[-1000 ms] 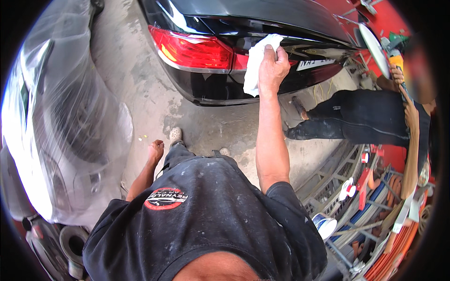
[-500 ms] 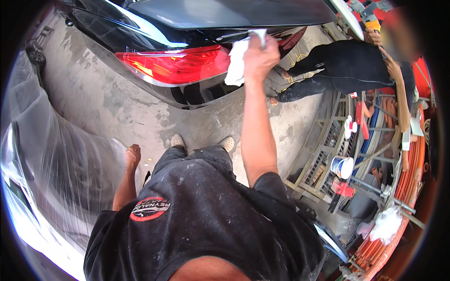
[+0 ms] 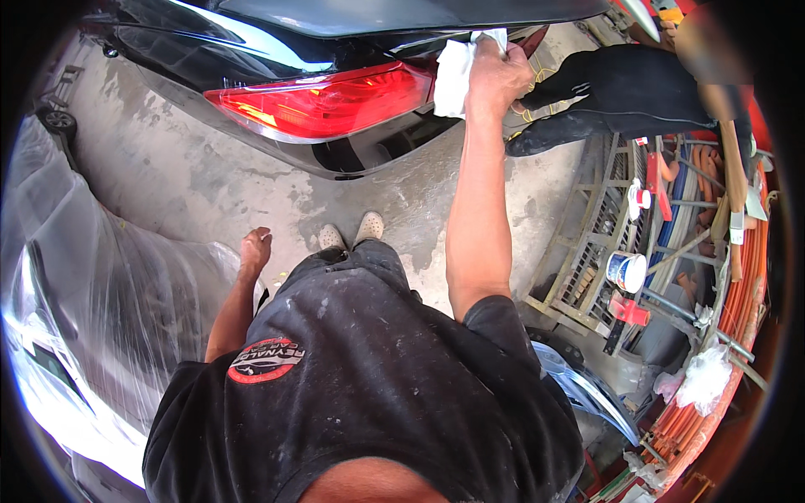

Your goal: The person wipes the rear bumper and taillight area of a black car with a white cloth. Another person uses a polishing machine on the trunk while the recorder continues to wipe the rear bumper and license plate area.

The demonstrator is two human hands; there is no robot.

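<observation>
A white cloth (image 3: 453, 80) is bunched in my right hand (image 3: 496, 77), which reaches far forward at the end of a straight arm. The cloth lies against the rear of a black car (image 3: 335, 159), just right of the red tail light (image 3: 335, 102) and under the edge of the trunk lid (image 3: 402, 12). Which part of the cloth touches the paint is hidden by my fingers. My left hand (image 3: 255, 248) hangs low at my left side, apart from the car, with its fingers curled in; whatever may be inside them is too small to make out.
Clear plastic sheeting (image 3: 126, 285) covers another vehicle on my left. At the right, a person in dark trousers (image 3: 620, 92) is close to the car. A metal rack (image 3: 587, 251), a white tub (image 3: 626, 272) and orange pipes (image 3: 742, 293) line that side. A chrome-edged panel (image 3: 579, 386) is beside my right hip.
My right hand and the cloth have moved right, past the tail light's end, uncovering it. My left hand has swung slightly forward and right. My feet have shifted, and the view has shifted slightly.
</observation>
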